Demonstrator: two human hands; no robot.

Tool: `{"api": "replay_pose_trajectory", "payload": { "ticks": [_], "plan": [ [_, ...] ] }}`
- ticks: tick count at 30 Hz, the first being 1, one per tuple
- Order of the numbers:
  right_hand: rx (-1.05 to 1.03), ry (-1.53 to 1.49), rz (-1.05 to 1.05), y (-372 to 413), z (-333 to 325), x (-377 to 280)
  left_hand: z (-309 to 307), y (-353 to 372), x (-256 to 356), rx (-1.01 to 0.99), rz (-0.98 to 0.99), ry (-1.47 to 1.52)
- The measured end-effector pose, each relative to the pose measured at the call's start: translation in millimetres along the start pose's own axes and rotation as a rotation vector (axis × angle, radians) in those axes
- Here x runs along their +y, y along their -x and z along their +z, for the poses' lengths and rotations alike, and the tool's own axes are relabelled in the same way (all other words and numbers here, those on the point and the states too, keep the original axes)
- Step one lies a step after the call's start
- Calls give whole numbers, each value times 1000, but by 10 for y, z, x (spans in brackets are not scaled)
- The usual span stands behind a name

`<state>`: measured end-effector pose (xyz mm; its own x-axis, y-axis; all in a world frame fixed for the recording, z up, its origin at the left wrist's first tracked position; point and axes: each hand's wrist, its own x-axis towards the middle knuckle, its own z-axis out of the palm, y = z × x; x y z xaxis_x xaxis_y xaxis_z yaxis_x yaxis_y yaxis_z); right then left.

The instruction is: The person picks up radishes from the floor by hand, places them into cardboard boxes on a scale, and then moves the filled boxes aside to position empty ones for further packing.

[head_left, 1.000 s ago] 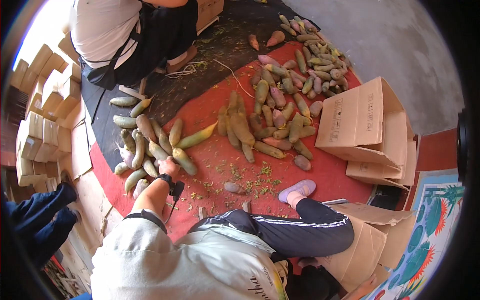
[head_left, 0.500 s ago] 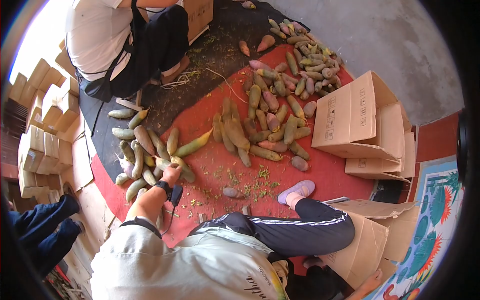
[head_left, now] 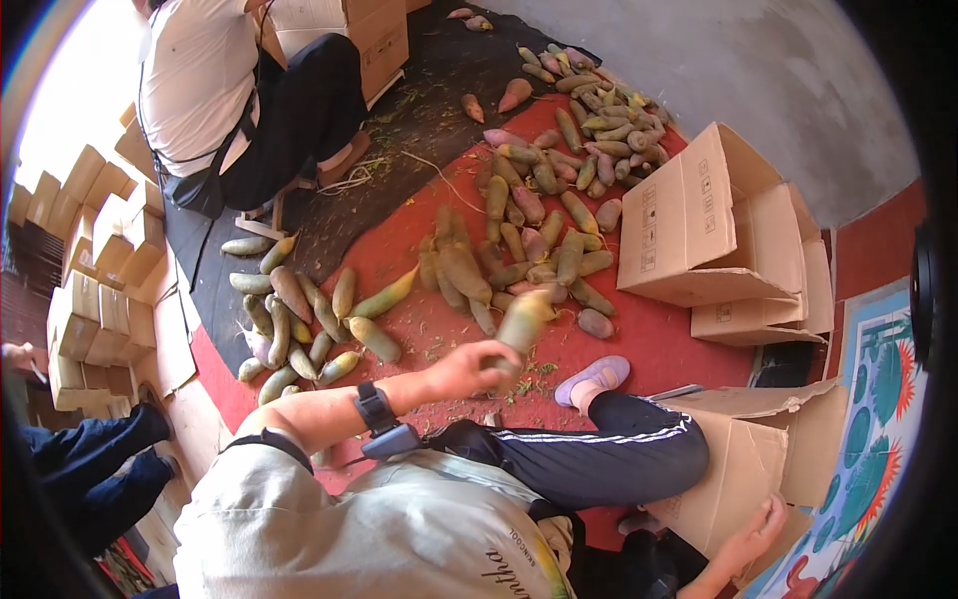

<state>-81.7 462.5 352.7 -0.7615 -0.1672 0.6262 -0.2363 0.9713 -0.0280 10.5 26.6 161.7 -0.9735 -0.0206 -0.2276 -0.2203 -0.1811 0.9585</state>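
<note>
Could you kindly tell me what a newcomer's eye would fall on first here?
Probably the blurred green vegetable in the left hand, near the middle of the view. Next might come the large heap of vegetables on the red mat, above and beyond that hand, and the open carton standing to the heap's right.

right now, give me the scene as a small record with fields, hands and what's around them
left hand: gripping a blurred green, yellow-tipped elongated root vegetable
right hand: beside an open brown cardboard box; contact unclear
floor: red cloth beside black cloth
loose produce: green and pinkish root vegetables in groups
upper left: seated person in white top
</note>
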Motion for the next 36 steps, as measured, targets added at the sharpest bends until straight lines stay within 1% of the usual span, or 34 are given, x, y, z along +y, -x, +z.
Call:
{"api": "replay_pose_trajectory", "payload": {
  "ticks": [1, 2, 3, 4, 5, 6, 7, 8, 9, 10, 12, 13, 14, 15, 16, 17, 18, 19, 20, 21, 22, 23, 24, 25, 26, 27, 28, 29, 30, 32, 34, 35, 36],
  "plan": [
    [-131, -166, 92, 13, 49, -116, 122, -48, 212, -85, 251, -185],
    [-262, -332, 183, 13, 91, -266, 267, -76, 415, -200, 228, -91],
    [-264, -335, 186, 0, 126, -457, 377, -118, 602, -289, 432, -214],
    [-364, -589, 269, -16, 156, -673, 498, -132, 800, -408, 495, -223],
    [-461, -844, 350, -30, 172, -871, 624, -138, 891, -485, 583, -197],
    [-490, -944, 366, -40, 175, -1019, 752, -142, 912, -560, 619, -130],
    [-521, -1004, 410, -8, 218, -1006, 853, -121, 981, -619, 641, -124],
    [-552, -1062, 455, -53, 196, -1145, 929, -112, 1030, -679, 663, -118],
    [-477, -1134, 530, -73, 140, -1323, 980, -124, 1020, -677, 664, -118],
    [-477, -1135, 529, -98, 90, -1293, 1024, -132, 1008, -713, 661, -159],
    [-724, -1203, 495, -106, 38, -1205, 1027, -151, 985, -748, 657, -198],
    [-690, -1212, 578, -98, 21, -1234, 989, -191, 988, -722, 742, -261],
    [-691, -1208, 581, -92, 22, -1225, 952, -230, 1006, -695, 827, -324],
    [-662, -1267, 553, -75, 24, -1208, 914, -239, 1033, -708, 776, -335],
    [-632, -1327, 524, -55, 24, -1189, 877, -246, 1060, -708, 774, -333],
    [-634, -1327, 526, -41, 21, -1143, 838, -255, 1082, -700, 740, -238],
    [-456, -1237, 547, -36, 13, -1050, 781, -270, 1105, -690, 706, -143],
    [-282, -1142, 563, -43, -1, -914, 617, -318, 1087, -639, 676, -196],
    [-219, -1034, 502, -94, -65, -640, 404, -334, 1124, -531, 613, -278],
    [-216, -1059, 466, -163, -215, -384, 171, -378, 1034, -334, 601, -411],
    [-15, -876, 607, -237, -362, -295, -111, -446, 837, -118, 597, -578],
    [75, -1077, 643, -280, -494, -163, -342, -420, 680, 102, 346, -468],
    [72, -1068, 649, -307, -626, -64, -735, -493, 319, 247, 283, -679],
    [314, -398, 399, -349, -751, -37, -988, -394, 167, 435, 139, -702],
    [308, -388, 401, -351, -802, 23, -1290, -350, -192, 565, 50, -755],
    [557, 284, 115, -340, -837, 110, -1546, -235, -388, 544, -72, -869],
    [522, 225, 155, -302, -834, 211, -1862, -133, -851, 603, -155, -923],
    [463, 178, 202, -266, -817, 344, -2170, 38, -1334, 608, -248, -976],
    [387, 158, 250, -217, -791, 491, -2307, 204, -1653, 611, -341, -1027],
    [213, 133, 328, -79, -686, 833, -2075, 534, -1459, 647, -648, -851],
    [44, 134, 380, 91, -579, 1212, -2162, 735, -1840, 645, -731, -754],
    [-34, 126, 413, 180, -513, 1384, -2029, 747, -1756, 633, -762, -902],
    [-108, 123, 433, 272, -448, 1575, -2001, 762, -1801, 625, -767, -898]
  ]
}}
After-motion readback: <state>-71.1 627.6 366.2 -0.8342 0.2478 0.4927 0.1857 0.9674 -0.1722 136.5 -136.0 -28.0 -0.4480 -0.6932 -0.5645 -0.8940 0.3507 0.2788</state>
